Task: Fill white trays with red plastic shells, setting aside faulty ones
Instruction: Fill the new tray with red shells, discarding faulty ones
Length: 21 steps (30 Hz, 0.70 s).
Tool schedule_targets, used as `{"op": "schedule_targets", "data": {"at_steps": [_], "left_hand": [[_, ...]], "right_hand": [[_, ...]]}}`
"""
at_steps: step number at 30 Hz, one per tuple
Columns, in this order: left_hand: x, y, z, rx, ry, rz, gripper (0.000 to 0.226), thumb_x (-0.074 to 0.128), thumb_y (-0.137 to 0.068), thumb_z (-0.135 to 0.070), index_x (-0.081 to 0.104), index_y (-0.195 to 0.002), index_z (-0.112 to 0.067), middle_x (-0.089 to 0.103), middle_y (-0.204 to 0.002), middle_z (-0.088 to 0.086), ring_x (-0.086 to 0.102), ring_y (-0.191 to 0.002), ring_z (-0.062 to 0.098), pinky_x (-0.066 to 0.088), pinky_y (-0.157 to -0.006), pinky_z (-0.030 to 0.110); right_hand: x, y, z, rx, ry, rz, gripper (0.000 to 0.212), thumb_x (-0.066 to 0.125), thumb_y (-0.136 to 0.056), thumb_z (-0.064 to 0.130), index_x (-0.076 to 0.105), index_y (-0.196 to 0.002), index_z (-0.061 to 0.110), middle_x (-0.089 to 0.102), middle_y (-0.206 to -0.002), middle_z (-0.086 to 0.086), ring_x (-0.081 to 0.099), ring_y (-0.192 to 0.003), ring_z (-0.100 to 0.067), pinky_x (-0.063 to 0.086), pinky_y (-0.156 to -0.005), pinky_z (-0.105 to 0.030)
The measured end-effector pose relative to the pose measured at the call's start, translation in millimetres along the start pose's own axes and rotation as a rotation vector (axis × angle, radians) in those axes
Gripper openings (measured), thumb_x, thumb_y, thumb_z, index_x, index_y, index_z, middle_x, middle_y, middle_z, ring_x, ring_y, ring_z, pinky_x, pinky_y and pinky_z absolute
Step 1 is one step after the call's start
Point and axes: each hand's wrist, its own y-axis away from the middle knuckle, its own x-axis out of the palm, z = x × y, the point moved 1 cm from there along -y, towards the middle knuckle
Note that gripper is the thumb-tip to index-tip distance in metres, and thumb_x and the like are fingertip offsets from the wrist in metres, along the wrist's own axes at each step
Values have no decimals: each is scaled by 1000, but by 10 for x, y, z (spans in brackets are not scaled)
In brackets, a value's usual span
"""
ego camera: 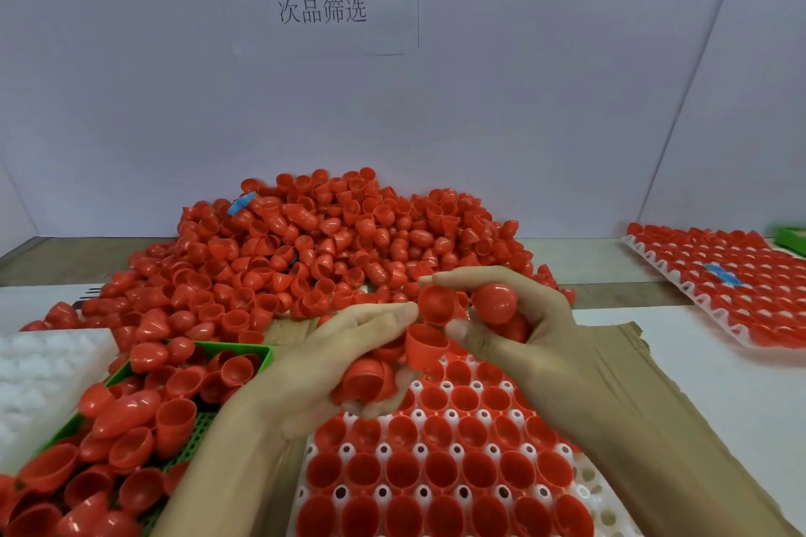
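On my feed, right hand (519, 331) pinches a domed red plastic shell (437, 304); left hand (322, 366), just beside, curls round further red shells (368, 382)

Bright, even light, probably from overhead, leaves only faint, soft shadows around the pile of shells (327, 240). A small glare spot sits on the round shell (495, 303) in the right hand (523, 331). The white trays (39, 371) at near left are washed out. Wall seams (693, 70) bow toward the right edge, and the nearest left corner looks soft.
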Motion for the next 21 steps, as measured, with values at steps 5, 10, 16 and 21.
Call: {"op": "schedule_targets", "data": {"at_steps": [5, 10, 16, 21], "left_hand": [[-31, 31, 61, 73, -4, 48, 44, 56, -95, -53, 69, -107, -13, 54, -71, 3, 43, -45, 11, 22, -38, 24], [-99, 63, 121, 122, 58, -64, 37, 52, -99, -41, 68, -120, -15, 53, -76, 1, 46, -49, 10, 26, -37, 20], [-91, 68, 132, 119, 114, -101, 48, 61, -93, -39, 61, -132, -10, 52, -75, 2, 46, -48, 11, 29, -38, 18], [-55, 64, 110, 89, 88, -168, 35, 55, -94, -43, 57, -89, -8, 55, -66, 0, 46, -44, 9, 19, -42, 26]], "right_hand": [[11, 3, 11, -70, 75, -69, 28, 75, -83, 11, 71, -110, 16, 74, -113, 2, 70, -105, -15, 57, -90, -31], [24, 24, -31, -127, 152, -127, 30, 78, -83, 13, 68, -109, 24, 71, -111, 1, 69, -103, -16, 58, -86, -32], [80, 85, -96, -167, 195, -227, 32, 84, -78, 15, 64, -100, 27, 70, -106, 4, 68, -98, -17, 53, -73, -20], [145, 98, -157, -275, 325, -204, 26, 84, -77, 11, 62, -87, 17, 67, -103, 8, 67, -99, -17, 50, -85, -21]]}}
